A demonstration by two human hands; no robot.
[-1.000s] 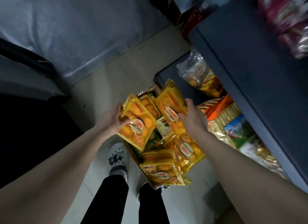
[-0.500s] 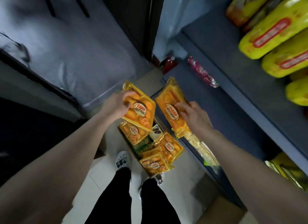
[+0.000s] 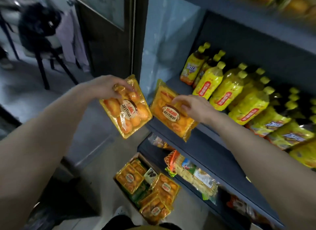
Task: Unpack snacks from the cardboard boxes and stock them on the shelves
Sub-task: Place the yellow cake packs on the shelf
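Each hand, left hand (image 3: 109, 86) and right hand (image 3: 193, 106), is gripping one yellow plastic-wrapped cake pack (image 3: 126, 108) at the dark blue shelf (image 3: 205, 144) (unplaced), while the brown cardboard box (image 3: 147, 187) is holding several more.

Dim indoors, with cool greyish light on the floor (image 3: 20, 86) at upper left; deep shadow across the lower left corner; small glints of glare on the plastic wrap of the two held snack packs (image 3: 126, 108); motion blur smearing the chair (image 3: 42, 41) and the top shelf (image 3: 273, 0); bottles (image 3: 227, 87) soft at right; wide-angle bending toward the edges; forearms oversized
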